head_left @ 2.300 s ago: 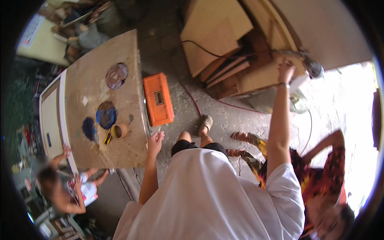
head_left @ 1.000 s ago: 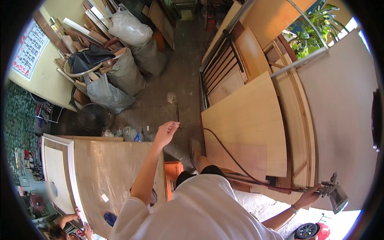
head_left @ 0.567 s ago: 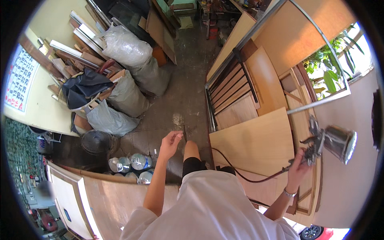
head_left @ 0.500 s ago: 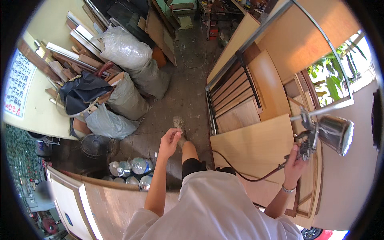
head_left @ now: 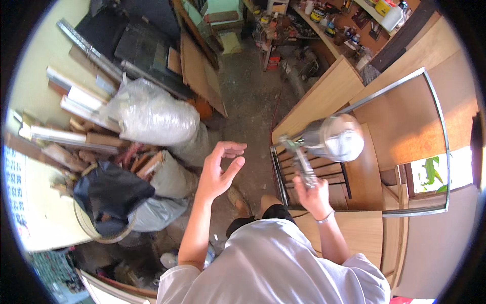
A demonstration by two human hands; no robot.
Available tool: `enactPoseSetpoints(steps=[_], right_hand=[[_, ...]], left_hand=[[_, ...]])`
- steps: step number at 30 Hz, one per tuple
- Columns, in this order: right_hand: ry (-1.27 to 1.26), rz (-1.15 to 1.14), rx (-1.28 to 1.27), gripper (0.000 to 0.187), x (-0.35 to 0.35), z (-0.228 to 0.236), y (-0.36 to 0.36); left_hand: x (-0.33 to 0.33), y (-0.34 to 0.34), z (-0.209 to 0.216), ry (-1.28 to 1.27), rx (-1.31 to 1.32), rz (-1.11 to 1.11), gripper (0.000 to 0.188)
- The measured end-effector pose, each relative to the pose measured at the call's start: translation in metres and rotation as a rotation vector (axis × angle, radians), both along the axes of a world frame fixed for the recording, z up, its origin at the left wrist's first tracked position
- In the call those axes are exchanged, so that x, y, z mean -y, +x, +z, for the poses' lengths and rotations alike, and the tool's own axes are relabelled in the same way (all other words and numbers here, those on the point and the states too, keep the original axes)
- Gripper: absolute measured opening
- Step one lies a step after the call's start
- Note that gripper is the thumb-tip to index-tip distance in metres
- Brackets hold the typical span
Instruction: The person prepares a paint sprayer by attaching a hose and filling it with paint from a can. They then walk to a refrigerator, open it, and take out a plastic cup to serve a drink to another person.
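My right hand (head_left: 313,196) is wrapped round the handle of a metal spray gun (head_left: 305,166), which is blurred by motion. Its shiny silver cup (head_left: 335,139) points up and to the right, in front of a slatted wooden panel (head_left: 288,164). My left hand (head_left: 221,169) hangs in the air left of the gun, with nothing in it. Its fingers are slightly curled and the thumb stands apart from them.
Wooden boards (head_left: 334,93) and a metal-edged frame (head_left: 436,101) lean along the right. Stuffed plastic sacks (head_left: 157,114), wood offcuts (head_left: 76,139) and a black cloth (head_left: 114,195) crowd the left. A cluttered workbench (head_left: 324,33) stands at the back right.
My right hand has carried the spray gun leftward and forward, nearer the middle. My left hand has opened its fingers and risen a little. The view has turned and shifted.
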State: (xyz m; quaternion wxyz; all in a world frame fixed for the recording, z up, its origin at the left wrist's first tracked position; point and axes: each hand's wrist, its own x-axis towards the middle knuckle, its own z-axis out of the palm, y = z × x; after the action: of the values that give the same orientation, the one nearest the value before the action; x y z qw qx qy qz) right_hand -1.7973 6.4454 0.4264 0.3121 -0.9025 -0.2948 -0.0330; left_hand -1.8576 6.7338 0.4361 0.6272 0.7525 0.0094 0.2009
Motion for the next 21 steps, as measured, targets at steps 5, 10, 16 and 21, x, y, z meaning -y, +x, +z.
enactPoseSetpoints(steps=[5, 10, 16, 21], right_hand=[[0.125, 0.142, 0.066, 0.025, -0.105, 0.0, 0.059], [0.207, 0.23, 0.068, 0.026, -0.172, -0.007, 0.137], [0.229, 0.286, 0.0, 0.034, -0.229, -0.022, 0.267], [0.146, 0.293, -0.074, 0.04, -0.263, -0.022, 0.386]], left_hand=[[-0.066, 0.096, 0.124, 0.402, 0.313, -0.226, 0.047], [-0.101, 0.198, 0.175, 0.863, 0.24, -0.346, 0.052], [-0.147, 0.344, 0.192, 1.08, 0.092, -0.465, 0.04], [-0.175, 0.49, 0.214, 1.249, -0.032, -0.578, 0.053]])
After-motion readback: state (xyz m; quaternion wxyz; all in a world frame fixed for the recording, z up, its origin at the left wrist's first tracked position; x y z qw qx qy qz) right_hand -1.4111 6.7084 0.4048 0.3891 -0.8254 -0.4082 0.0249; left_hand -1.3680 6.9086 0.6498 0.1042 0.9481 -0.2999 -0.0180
